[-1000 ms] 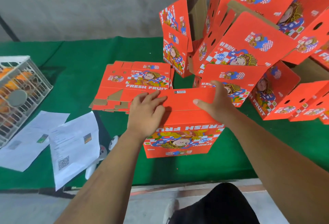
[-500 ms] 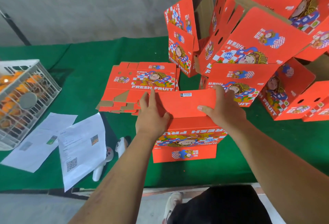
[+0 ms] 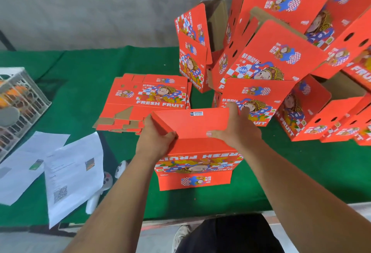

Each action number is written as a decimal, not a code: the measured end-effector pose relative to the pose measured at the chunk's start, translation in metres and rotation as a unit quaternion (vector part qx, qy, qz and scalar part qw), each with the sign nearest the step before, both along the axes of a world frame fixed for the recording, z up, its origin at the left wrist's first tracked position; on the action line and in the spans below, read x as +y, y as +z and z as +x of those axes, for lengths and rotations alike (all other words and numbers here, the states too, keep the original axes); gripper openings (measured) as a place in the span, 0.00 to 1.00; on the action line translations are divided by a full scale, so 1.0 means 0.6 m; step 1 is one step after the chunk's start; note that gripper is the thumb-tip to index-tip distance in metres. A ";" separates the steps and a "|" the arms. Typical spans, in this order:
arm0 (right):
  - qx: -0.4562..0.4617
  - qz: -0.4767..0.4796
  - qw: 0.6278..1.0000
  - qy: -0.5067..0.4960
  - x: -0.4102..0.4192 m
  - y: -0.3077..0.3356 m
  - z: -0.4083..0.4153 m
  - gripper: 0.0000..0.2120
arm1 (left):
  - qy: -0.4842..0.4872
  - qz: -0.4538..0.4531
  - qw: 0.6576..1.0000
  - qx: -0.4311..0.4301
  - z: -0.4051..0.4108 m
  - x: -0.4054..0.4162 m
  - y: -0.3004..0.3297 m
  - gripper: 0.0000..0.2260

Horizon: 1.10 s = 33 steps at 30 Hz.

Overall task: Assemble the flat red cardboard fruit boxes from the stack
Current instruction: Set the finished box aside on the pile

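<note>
Nearest us, on the green worktop [image 3: 80, 84], stands the red box [image 3: 195, 164] we are assembling, its "FRESH FRUIT" print upside down to us. Our left hand [image 3: 155, 142] grips the box's left top corner, thumb curled over the fold, and our right hand [image 3: 239, 130] grasps the right edge of its raised plain flap [image 3: 192, 121], thumb on the inner face and fingers behind; the fingers are hidden by the flap. Left of the box lie white printed papers [image 3: 72, 174], with small white panda-faced objects [image 3: 118, 172] peeping out between papers and box, too covered to identify. Just behind the box, touching our left hand's knuckles, sits the stack of flat boxes [image 3: 148, 100]. Behind and right of the box, the pile of assembled boxes [image 3: 277, 55] leans at mixed angles and runs out of view at the top and right. Far left of the box a white crate [image 3: 24, 100] holding orange fruit is cut off by the edge. Beyond lies grey floor [image 3: 90, 5].
</note>
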State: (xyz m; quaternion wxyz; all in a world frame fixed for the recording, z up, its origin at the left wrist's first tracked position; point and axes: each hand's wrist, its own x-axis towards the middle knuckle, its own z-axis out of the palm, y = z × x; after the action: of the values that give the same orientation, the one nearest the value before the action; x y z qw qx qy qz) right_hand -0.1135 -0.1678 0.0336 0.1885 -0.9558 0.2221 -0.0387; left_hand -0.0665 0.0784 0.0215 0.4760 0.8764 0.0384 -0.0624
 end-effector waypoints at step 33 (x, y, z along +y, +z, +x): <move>-0.078 0.409 0.908 -0.040 -0.055 -0.067 -0.167 0.15 | -0.009 -0.273 0.962 0.027 -0.099 -0.010 -0.097 0.20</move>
State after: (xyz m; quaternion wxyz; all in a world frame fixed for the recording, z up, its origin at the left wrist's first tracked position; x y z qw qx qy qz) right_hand -0.2136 -0.2007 -0.0068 0.5779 -0.7792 0.2411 -0.0264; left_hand -0.1257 0.0723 -0.0366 0.6954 0.7115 0.0249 -0.0979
